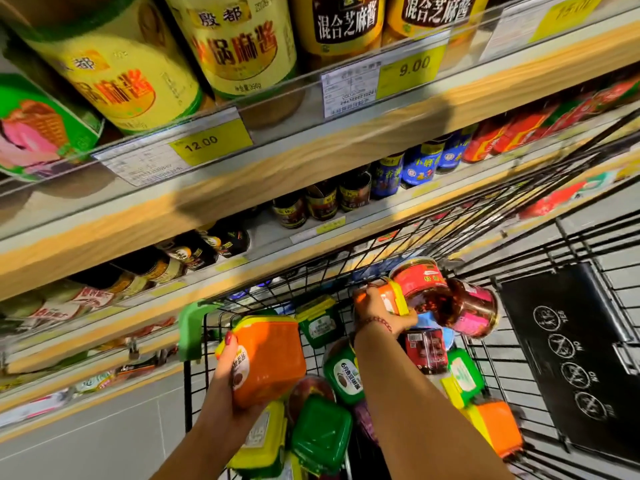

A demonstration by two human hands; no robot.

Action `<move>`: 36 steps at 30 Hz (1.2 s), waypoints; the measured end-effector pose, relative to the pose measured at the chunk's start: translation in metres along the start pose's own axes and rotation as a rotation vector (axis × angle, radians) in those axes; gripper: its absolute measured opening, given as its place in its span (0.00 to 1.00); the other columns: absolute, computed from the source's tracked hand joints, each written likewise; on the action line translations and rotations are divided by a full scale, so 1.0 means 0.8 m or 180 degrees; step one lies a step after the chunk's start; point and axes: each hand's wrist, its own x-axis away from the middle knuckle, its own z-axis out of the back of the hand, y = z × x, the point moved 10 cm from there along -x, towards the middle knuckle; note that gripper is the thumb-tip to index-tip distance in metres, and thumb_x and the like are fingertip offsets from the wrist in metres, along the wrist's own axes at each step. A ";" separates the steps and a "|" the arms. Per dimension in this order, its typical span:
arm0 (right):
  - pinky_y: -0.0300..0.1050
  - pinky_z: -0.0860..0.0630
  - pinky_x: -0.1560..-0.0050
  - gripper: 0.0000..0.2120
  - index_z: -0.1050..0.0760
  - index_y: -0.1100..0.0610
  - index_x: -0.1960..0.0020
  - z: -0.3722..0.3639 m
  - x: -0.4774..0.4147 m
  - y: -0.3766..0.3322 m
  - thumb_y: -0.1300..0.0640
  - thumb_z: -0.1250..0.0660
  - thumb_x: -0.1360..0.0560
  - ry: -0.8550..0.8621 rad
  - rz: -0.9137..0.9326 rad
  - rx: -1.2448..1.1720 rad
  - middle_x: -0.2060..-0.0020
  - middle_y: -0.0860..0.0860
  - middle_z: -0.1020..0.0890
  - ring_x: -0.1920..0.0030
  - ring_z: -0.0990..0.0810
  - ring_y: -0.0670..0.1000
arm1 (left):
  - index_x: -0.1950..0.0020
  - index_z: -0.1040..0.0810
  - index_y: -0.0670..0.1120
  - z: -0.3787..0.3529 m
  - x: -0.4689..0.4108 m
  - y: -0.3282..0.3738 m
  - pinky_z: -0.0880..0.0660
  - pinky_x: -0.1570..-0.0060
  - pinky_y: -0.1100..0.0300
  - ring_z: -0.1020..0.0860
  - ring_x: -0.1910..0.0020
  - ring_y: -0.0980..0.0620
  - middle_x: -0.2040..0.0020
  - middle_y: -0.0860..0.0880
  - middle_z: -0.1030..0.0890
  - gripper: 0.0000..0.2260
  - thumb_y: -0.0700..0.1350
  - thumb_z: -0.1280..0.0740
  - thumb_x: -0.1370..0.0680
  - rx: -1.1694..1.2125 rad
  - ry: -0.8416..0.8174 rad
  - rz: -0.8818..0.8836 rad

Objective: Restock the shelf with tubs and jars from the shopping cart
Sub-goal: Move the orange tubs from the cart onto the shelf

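Note:
My left hand grips a square orange tub with a yellow rim, held above the black wire shopping cart. My right hand holds a second orange tub by its yellow-edged lid, over the middle of the cart. Right beside that tub lie two glass jars of red chili sauce on their sides. Several green and orange tubs fill the cart below. The wooden shelf with jars runs along the left and top.
Yellow-labelled sesame paste jars stand on the upper shelf behind price tags. Dark sauce jars and blue-labelled bottles line the lower shelf. A black child-seat flap hangs on the cart's right. Grey floor tiles lie lower left.

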 end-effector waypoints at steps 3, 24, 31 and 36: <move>0.62 0.26 0.42 0.46 0.42 0.42 0.29 0.031 0.080 -0.040 0.51 0.21 0.40 0.0143 0.0242 -0.0120 0.42 0.56 0.29 0.44 0.27 0.62 | 0.38 0.26 0.50 -0.003 0.011 0.006 0.20 0.61 0.41 0.18 0.53 0.37 0.49 0.41 0.17 0.23 0.59 0.37 0.30 -0.0162 -0.0117 -0.0032; 0.60 0.33 0.35 0.48 0.27 0.58 0.37 0.040 0.423 0.017 0.54 0.16 0.56 -0.2731 0.0584 -0.1595 0.39 0.60 0.21 0.37 0.27 0.61 | 0.41 0.27 0.51 0.081 0.142 0.118 0.22 0.55 0.50 0.19 0.56 0.50 0.57 0.47 0.16 0.13 0.49 0.36 0.25 -0.0263 -0.0956 -0.0523; 0.60 0.28 0.39 0.51 0.28 0.57 0.36 0.016 0.530 0.033 0.49 0.14 0.56 -0.3356 0.0639 -0.1410 0.39 0.62 0.21 0.39 0.23 0.63 | 0.39 0.27 0.49 0.097 0.202 0.172 0.20 0.63 0.48 0.20 0.52 0.40 0.51 0.42 0.17 0.26 0.56 0.32 0.35 -0.0490 -0.1197 -0.0916; 0.59 0.22 0.45 0.57 0.31 0.62 0.32 0.000 0.569 0.044 0.52 0.13 0.57 -0.3521 0.0581 -0.1159 0.40 0.65 0.21 0.44 0.20 0.64 | 0.37 0.29 0.46 0.124 0.237 0.190 0.28 0.44 0.38 0.22 0.48 0.39 0.46 0.38 0.21 0.31 0.54 0.29 0.37 -0.0233 -0.1063 -0.1138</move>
